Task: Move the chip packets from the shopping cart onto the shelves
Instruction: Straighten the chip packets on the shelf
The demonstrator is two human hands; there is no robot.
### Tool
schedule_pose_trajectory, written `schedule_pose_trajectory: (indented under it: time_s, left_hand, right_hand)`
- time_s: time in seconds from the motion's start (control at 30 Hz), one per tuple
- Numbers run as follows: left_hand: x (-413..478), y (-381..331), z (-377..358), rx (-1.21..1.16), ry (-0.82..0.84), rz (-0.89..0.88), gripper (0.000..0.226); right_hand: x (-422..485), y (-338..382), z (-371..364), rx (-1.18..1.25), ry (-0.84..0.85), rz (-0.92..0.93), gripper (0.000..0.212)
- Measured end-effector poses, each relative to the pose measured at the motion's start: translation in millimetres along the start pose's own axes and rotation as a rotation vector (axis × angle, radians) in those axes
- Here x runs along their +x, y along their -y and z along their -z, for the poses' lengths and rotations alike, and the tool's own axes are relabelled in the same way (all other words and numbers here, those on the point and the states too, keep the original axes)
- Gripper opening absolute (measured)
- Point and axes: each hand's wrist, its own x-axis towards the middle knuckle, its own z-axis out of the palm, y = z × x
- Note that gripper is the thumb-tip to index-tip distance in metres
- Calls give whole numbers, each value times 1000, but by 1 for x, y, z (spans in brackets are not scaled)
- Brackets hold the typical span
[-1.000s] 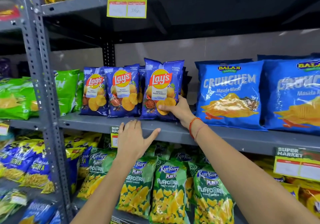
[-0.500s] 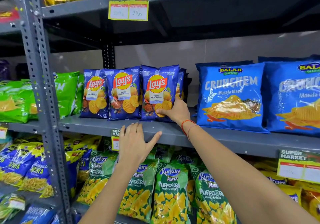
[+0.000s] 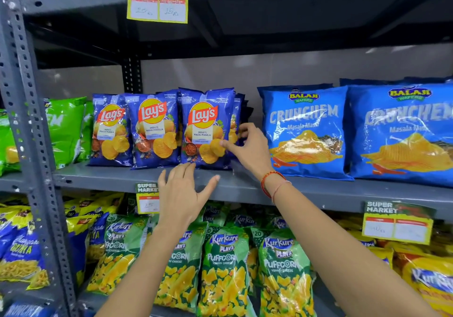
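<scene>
Upright post (image 3: 31, 145): grey perforated steel angle at far left, paint chipped; it carries the grey metal shelf (image 3: 245, 189), matte and flat-fronted.
Green packets (image 3: 65, 130): glossy crinkled film, standing at the shelf's left end.
Left Lay's packet (image 3: 110, 130): blue foil pillow bag, upright, long axis vertical, logo facing the aisle; touching the next one.
Middle Lay's packet (image 3: 154, 130): same shiny blue foil, upright, its edge overlapping its neighbours.
Price tag (image 3: 147, 201): yellow-and-green paper card hanging from the shelf lip, just left of the left hand.
Left hand (image 3: 182, 194): palm down, fingers spread and thumb splayed wide, laid against the shelf's front edge; fingertips near the foot of the front packet, holding nothing.
Front Lay's packet (image 3: 203, 130): upright on the middle shelf, top seam up, face forward (more blue packets stand stacked behind it); long axis vertical.
Right hand (image 3: 250, 150): loosely curled and part open; thumb touching the packet's lower right face, fingers hooked round the right edge of the packets behind; red thread bracelet (image 3: 270, 181) at the wrist.
Balaji packets (image 3: 304, 130): large, puffed, glossy light-blue bags, just beside the right hand.
Kurkure packets (image 3: 225, 267): green-and-yellow film bags, leaning in a row on the shelf below.
</scene>
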Motion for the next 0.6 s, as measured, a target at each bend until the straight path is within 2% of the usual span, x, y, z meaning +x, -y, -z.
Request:
schedule_pose_trajectory:
  time_s: [0.1, 0.2, 0.33, 0.43, 0.6]
  left_hand:
    - [13, -31, -1, -258, -39, -62, 70]
    - [31, -67, -8, -522, 34, -40, 61]
    - [60, -105, -28, -720, 101, 8, 56]
    - [84, -124, -45, -824, 172, 86, 59]
    - [116, -144, -65, -949, 351, 292, 73]
  right_hand:
    - [-2, -3, 36, -35, -135, 94, 51]
    - [2, -18, 72, -124, -353, 153, 45]
    - [6, -43, 115, -211, -587, 56, 51]
    - [8, -65, 134, -181, -549, -85, 60]
    - [15, -78, 147, 182, -275, -397, 78]
